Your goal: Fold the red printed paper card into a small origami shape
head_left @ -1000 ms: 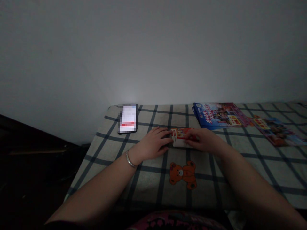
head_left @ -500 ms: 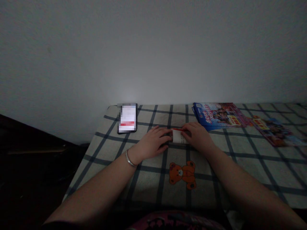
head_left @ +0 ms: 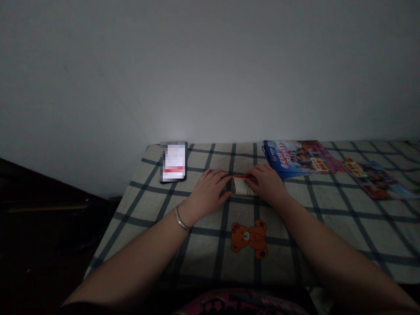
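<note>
A small folded paper with a red edge lies on the checked cloth between my hands. My left hand, with a silver bangle at the wrist, lies flat on the cloth, its stretched fingers touching the paper's left end. My right hand rests on the paper's right part, fingers curled over it and pressing it down; that part of the paper is hidden under them.
A lit phone lies at the back left of the cloth. A blue picture booklet and a second colourful booklet lie at the back right. An orange bear print is near me. The wall stands close behind; dark floor lies left.
The paper showed a wider red printed face a second ago; it is now folded smaller with its white side showing. My right hand slid left over it. My left hand barely moved.
</note>
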